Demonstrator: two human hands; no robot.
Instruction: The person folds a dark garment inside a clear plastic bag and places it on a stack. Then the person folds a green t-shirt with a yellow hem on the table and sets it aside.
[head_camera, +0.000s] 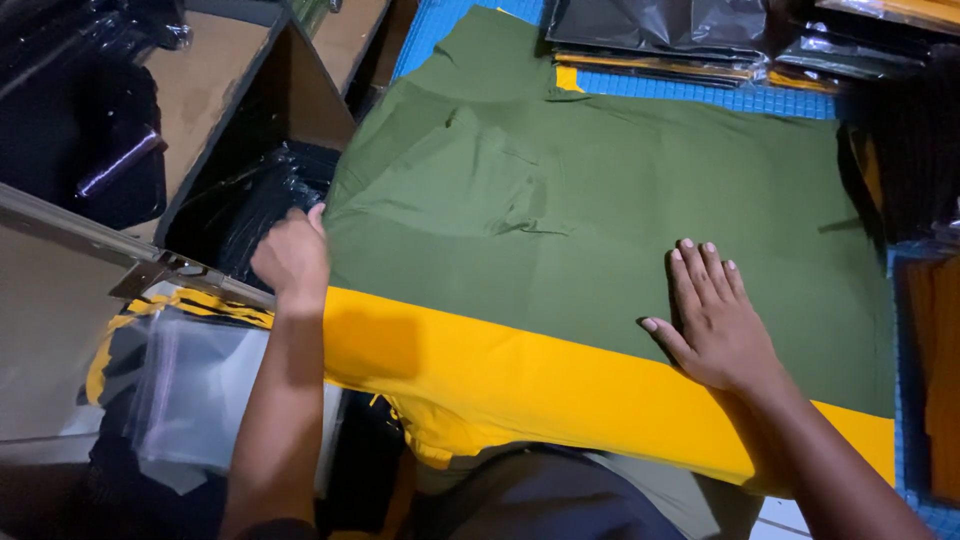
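Spread flat between the hands: an olive green shirt (600, 200), lying on top of a yellow garment (520, 375) whose band shows along the near edge, just below both wrists. Right hand (712, 320) released, palm down and fingers stretched together, pressing flat on the green cloth close to where it meets the yellow. Left hand (292, 255) loosely curled at the left border of the green shirt, knuckles up, fingertips hidden behind the edge, so cannot tell whether clenched on the cloth or merely touching it. Small folds and a collar-like crease between the two hands, nearer the left one. Beyond the shirt, well ahead of the right hand, a blue gridded mat (700, 98) covering the bench, with dark plastic-wrapped packets (660, 25) stacked at the far edge. Just beside the left hand, further left, crinkled black plastic bags (255, 205) in a gap beside a wooden shelf panel (200, 90). Below the left forearm, clear plastic sleeves (200, 385) lying over something yellow and black. To the right of the right hand, at the frame's edge, an orange-brown cloth (935, 360).
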